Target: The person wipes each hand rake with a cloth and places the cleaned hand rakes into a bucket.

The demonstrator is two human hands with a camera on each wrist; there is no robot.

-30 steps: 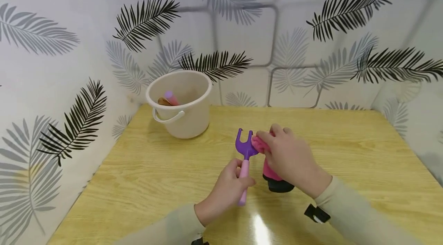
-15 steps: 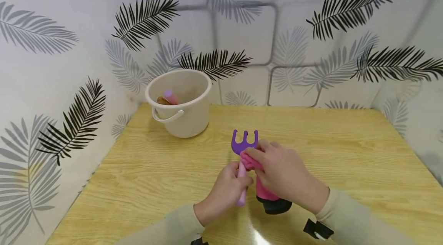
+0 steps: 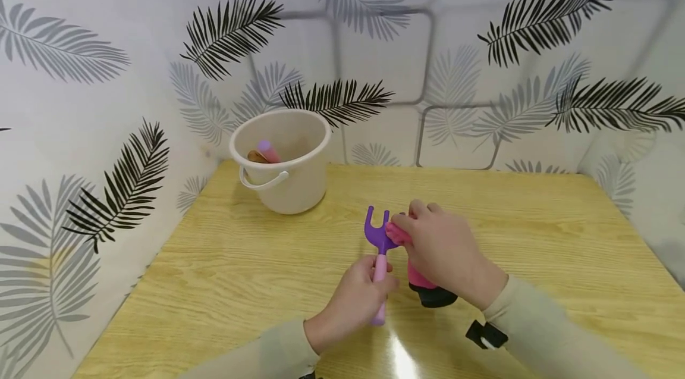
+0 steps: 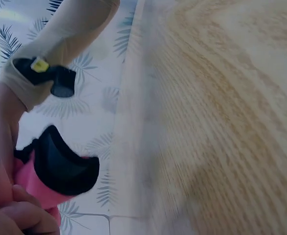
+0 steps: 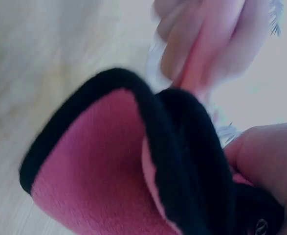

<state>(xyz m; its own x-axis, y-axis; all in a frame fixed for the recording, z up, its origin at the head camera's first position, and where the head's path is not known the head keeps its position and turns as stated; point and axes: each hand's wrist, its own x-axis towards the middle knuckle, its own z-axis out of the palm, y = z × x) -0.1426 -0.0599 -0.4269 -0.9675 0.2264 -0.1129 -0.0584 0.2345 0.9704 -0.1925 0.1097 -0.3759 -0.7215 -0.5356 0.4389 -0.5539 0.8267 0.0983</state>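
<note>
In the head view, my left hand (image 3: 350, 298) grips the pink handle of a toy rake (image 3: 377, 238) with a purple head. Its tines point away from me, over the table. My right hand (image 3: 441, 248) pinches a bunched pink cloth (image 3: 419, 278) against the right side of the rake head, covering part of the tines. The cloth's black-edged lower end hangs below the palm. The right wrist view shows the fleecy pink cloth (image 5: 99, 161) folded over, with the rake handle (image 5: 204, 54) in the left fingers behind it. Black trim on the cloth (image 4: 67, 181) faces the left wrist camera.
A cream bucket (image 3: 302, 188) with a white handle stands at the back left of the wooden table (image 3: 230, 272). Inside it are a pink and lilac cylinder (image 3: 269, 153) and something brown (image 3: 257, 156). A leaf-patterned wall (image 3: 460, 147) rises behind the table.
My right hand rubs the cloth from the rake head down to the top of the handle, then back up to the tines' right side. My left hand keeps its grip, and the rake has turned slightly.
</note>
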